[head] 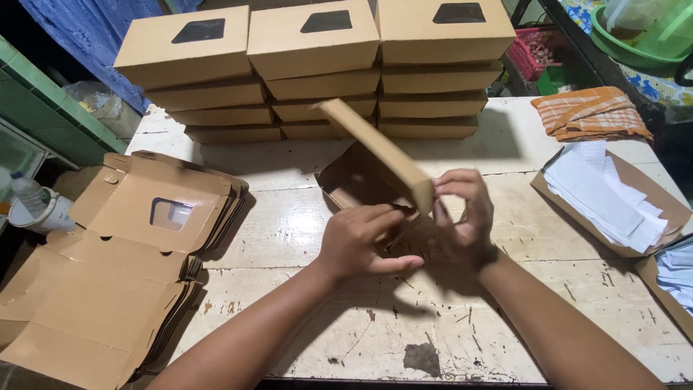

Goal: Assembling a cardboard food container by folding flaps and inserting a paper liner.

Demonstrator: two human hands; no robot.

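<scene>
Right hand (465,209) fingers pinch the raised lid edge of a half-folded kraft box (372,173) at mid-table; left hand (361,242) fingers press its near wall. Flat blanks (115,267) lie left, finished boxes (317,65) far. Side tabs probably need tucking next.

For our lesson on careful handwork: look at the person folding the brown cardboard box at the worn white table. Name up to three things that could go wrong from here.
1. The half-folded box is gripped only at its raised flap by the right hand and left hand; the flap might crease or tear.
2. The stack of flat blanks overhangs the table edge and could slide off.
3. The finished boxes are stacked high and might topple if bumped.
</scene>
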